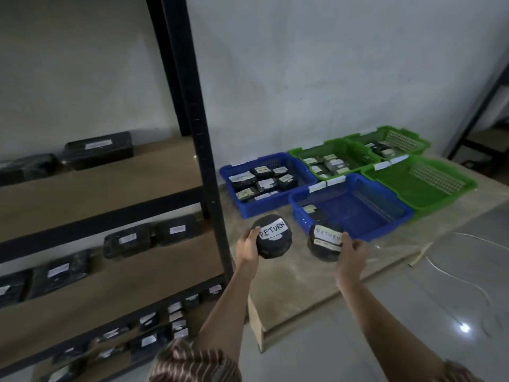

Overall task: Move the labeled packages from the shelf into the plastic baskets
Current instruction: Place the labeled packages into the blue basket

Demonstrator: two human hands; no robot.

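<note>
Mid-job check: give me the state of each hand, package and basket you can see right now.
left hand: grips left round package, label RETURN
right hand: grips right round package
near blue basket: one package inside
far blue basket: many packages
near green basket: empty
shelf: packages remain

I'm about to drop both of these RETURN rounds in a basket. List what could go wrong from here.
1. Each hand grips only one side of its round package, left hand on the left package, right hand on the right package; either might slip or roll.
2. The near blue basket stands close to the board's edge, so a hard drop could push it off.
3. The basket tags are unreadable here, so they could go in the wrong basket.
</note>
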